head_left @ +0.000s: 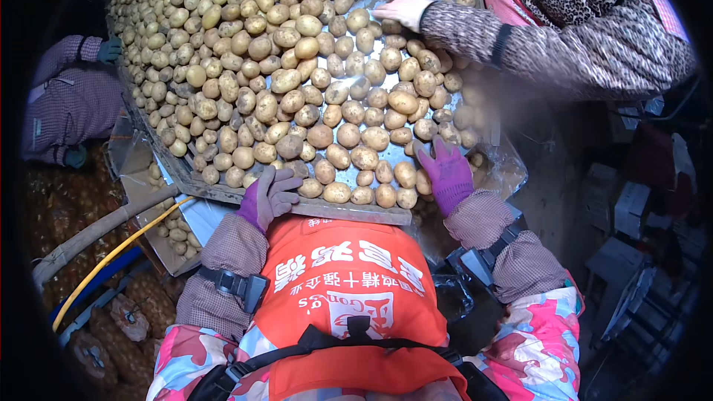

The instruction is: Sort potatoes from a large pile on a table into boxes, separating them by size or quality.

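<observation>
A broad heap of potatoes (364, 157) covers a metal sorting table (327, 210), thickest toward the far left and looser near me, where bare metal shows between them. My left hand (273, 194), in a purple and grey glove, rests at the table's near rim with its fingers spread beside the closest potatoes. In a purple glove, my right hand (448, 172) lies against the potatoes at the near right corner, fingers apart. Neither hand visibly grips a potato. A co-worker's hand (405, 9) reaches over the potatoes from the upper right.
Another person's purple checked sleeve (78, 93) is at the left side of the table. Below the left edge stands a cardboard box (134, 160) with potatoes, crossed by a yellow hose (111, 254). Filled net sacks (111, 338) lie lower left. Plastic sheeting (509, 171) hangs at the right corner.
</observation>
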Demonstrator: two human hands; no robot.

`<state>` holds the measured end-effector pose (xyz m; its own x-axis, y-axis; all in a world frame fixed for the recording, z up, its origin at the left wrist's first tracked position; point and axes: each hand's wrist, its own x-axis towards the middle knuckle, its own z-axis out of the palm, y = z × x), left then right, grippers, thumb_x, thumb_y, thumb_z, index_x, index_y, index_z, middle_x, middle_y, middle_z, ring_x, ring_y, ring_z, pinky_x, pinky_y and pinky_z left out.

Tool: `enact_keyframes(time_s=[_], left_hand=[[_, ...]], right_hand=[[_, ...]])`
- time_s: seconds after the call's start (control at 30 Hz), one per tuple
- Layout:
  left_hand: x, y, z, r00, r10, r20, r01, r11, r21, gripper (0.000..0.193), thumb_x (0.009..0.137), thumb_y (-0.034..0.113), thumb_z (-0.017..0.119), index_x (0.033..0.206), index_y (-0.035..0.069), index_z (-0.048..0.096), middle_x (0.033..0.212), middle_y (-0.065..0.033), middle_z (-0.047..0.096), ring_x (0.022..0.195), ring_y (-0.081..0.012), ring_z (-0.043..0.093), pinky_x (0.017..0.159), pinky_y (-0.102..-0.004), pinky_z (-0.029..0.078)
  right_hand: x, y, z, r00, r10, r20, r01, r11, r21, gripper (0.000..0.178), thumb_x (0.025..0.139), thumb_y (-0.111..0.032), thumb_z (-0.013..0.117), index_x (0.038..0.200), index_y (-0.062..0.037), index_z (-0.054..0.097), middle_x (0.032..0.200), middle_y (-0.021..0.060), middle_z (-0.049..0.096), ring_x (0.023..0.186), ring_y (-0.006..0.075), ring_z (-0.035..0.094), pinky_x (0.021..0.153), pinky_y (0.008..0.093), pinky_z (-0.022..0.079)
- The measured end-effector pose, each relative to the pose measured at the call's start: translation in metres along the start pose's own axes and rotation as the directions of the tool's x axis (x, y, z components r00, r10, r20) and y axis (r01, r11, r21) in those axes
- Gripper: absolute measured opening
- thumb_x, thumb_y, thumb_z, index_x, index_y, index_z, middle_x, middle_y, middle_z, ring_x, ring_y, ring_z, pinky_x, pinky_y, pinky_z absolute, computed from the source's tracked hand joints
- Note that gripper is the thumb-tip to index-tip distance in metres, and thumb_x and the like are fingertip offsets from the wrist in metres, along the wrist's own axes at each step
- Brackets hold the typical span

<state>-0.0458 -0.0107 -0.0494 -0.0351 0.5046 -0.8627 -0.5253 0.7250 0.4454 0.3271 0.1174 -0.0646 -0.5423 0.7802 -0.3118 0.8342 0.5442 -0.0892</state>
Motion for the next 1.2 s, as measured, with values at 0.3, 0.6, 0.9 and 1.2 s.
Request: enact_keyframes(time_s=[0.3, 0.6, 0.9, 1.2], left_hand=[[-0.001, -0.002, -0.002, 1.000, -0.004, 0.013, 0.004, 1.000, -0.003, 0.064, 0.095, 0.054, 0.045, 0.129, 0.000, 0.046, 0.114, -0.0143, 0.064, 0.073, -0.0195, 0.066, 0.057, -0.0265, 0.054], [-0.002, 0.002, 0.002, 0.999, -0.023, 0.036, 0.023, 1.000, -0.019, 0.060, 0.096, 0.053, 0.046, 0.127, 0.002, 0.049, 0.111, -0.0116, 0.066, 0.074, -0.0195, 0.066, 0.060, -0.0290, 0.053], [-0.029, -0.013, 0.050, 0.913, -0.120, 0.391, 0.248, 0.923, -0.295, 0.047, 0.099, 0.042, 0.044, 0.131, 0.008, 0.047, 0.128, -0.0156, 0.056, 0.098, -0.0253, 0.064, 0.073, -0.0387, 0.056], [-0.034, -0.060, 0.021, 0.878, -0.076, 0.473, 0.260, 0.904, -0.338, 0.043, 0.096, 0.033, 0.050, 0.132, 0.009, 0.048, 0.117, -0.0113, 0.061, 0.077, -0.0103, 0.054, 0.056, -0.0203, 0.045]], right_hand=[[0.015, -0.025, 0.025, 0.882, 0.262, -0.391, -0.160, 0.948, 0.274, 0.050, 0.078, -0.024, 0.065, 0.128, -0.0223, 0.056, 0.141, 0.0211, 0.037, 0.125, 0.0415, 0.040, 0.101, 0.0504, 0.038], [0.019, 0.004, 0.019, 0.924, -0.070, -0.375, 0.127, 0.983, 0.130, 0.042, 0.077, -0.023, 0.067, 0.119, -0.0213, 0.060, 0.125, 0.0155, 0.050, 0.108, 0.0347, 0.053, 0.088, 0.0435, 0.046], [-0.002, -0.105, -0.011, 0.881, 0.320, -0.349, 0.116, 0.570, 0.814, 0.044, 0.077, -0.011, 0.068, 0.121, -0.0077, 0.060, 0.114, 0.0139, 0.058, 0.100, 0.0296, 0.057, 0.088, 0.0387, 0.046], [0.094, -0.036, -0.031, 0.866, -0.080, -0.494, 0.195, 0.963, 0.185, 0.045, 0.072, -0.018, 0.066, 0.117, -0.0137, 0.060, 0.114, 0.0158, 0.057, 0.104, 0.0364, 0.055, 0.093, 0.0443, 0.043]])
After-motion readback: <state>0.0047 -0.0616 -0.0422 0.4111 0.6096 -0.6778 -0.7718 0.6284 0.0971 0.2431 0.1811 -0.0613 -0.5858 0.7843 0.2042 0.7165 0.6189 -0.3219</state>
